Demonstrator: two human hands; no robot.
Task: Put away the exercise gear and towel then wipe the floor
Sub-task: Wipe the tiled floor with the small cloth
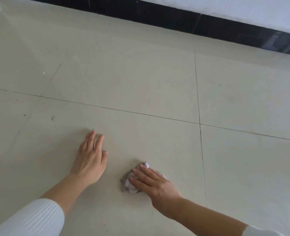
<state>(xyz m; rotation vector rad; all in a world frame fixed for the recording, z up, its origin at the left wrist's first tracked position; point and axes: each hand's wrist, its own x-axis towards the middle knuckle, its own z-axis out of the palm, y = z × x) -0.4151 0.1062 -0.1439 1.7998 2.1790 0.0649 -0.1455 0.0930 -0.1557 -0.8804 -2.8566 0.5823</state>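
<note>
the small crumpled pale lilac-grey cloth [129, 183] lies on the glossy cream tiled floor [123, 74], near the person and a little right of centre, directly under the right hand [155, 183]. that hand's fingers are laid out fairly straight across the top of the wad, pressing it flat to the tile rather than curling round it. the cloth pokes out on the fingertip side, towards the left hand, and is bunched into a lump with no clear long axis.

the left hand [91, 159] is well apart from the right, palm down with fingers extended. it seems to rest on bare tile as a prop, with nothing under it. a white ribbed sleeve [35, 218] is pushed up that forearm.

the wipe belongs to the right hand. open floor lies ahead of it and to both sides, so the only thing in the path of a leftward sweep is the left hand itself. dark grout lines [106, 108] cross ahead of the hands, one running across and one running away at the right. a small grey smudge [53, 118] and a few dark specks [24, 115] sit on the tile to the far left, beyond the left hand, and look like the likeliest targets. a black skirting strip [158, 12] under a white wall [243, 9] bounds the far side. no exercise gear or towel is in view, so the wiping step appears to be the one in hand.
</note>
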